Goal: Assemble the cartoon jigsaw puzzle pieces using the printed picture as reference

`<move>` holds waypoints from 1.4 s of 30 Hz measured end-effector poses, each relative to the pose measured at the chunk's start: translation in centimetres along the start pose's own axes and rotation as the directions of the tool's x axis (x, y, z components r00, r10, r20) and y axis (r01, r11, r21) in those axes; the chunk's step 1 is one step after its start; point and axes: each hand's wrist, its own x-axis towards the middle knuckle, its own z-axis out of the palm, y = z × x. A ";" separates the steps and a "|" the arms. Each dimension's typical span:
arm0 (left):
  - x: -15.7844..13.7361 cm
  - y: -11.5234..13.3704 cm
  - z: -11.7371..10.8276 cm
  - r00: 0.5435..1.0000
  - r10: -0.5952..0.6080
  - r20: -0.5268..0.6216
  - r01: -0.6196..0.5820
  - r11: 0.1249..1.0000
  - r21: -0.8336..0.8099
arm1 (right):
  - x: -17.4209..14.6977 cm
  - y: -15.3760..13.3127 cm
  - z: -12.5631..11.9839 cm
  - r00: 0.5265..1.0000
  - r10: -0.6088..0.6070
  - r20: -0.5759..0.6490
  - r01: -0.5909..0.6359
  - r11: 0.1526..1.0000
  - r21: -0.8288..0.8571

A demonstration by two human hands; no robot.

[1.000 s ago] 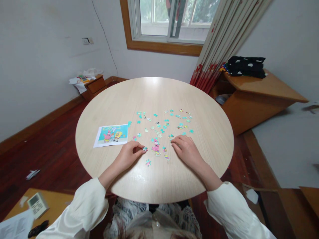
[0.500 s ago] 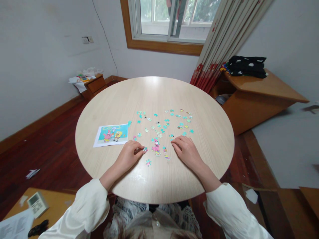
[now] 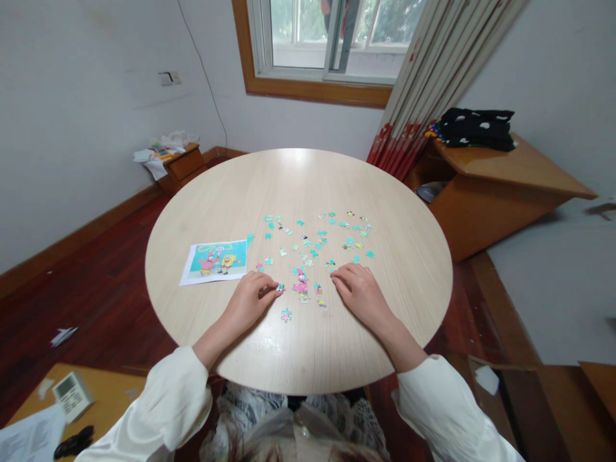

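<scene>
My left hand (image 3: 249, 296) rests on the table with thumb and index finger pinching a small jigsaw puzzle piece (image 3: 280, 289). Right of it lies a joined cluster of pink puzzle pieces (image 3: 301, 286) forming a cartoon starfish figure. My right hand (image 3: 359, 290) lies on the table with loosely bent fingers, its fingertips just below a teal and yellow piece (image 3: 330, 264); nothing shows in it. Between the cluster and this hand are a narrow piece (image 3: 318, 289) and a yellow-purple piece (image 3: 322, 304). A pink-and-teal piece (image 3: 286, 315) lies nearer to me.
Several loose teal pieces (image 3: 317, 246) are scattered beyond my hands on the round table (image 3: 231, 192). A printed reference picture (image 3: 215, 262) lies at the left. A wooden cabinet with dark cloth (image 3: 481, 128) stands at the right, and a low table with a small device (image 3: 74, 394) at lower left.
</scene>
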 end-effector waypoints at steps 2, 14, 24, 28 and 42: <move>0.0 0.0 0.0 1.000 -0.004 -0.004 0.004 1.000 -0.006 | 0.0 0.0 0.0 1.000 0.001 -0.004 -0.001 1.000 0.004; -0.3 0.1 0.3 0.998 -0.011 -0.056 0.011 1.000 -0.010 | 0.0 -0.2 -0.1 1.000 -0.001 -0.028 0.001 1.000 0.011; -0.3 -0.2 0.4 0.998 -0.002 -0.064 0.001 1.000 -0.021 | 0.0 -0.2 -0.1 0.999 -0.001 -0.035 0.001 1.000 0.012; -0.2 -0.3 0.4 0.998 -0.006 -0.062 0.005 1.000 -0.015 | -0.1 -0.1 0.0 0.999 -0.015 -0.037 0.015 1.000 0.006; -0.2 -0.3 0.3 0.998 0.012 -0.068 -0.012 1.000 0.001 | 0.0 -0.4 -0.2 0.999 -0.006 -0.043 0.007 1.000 0.009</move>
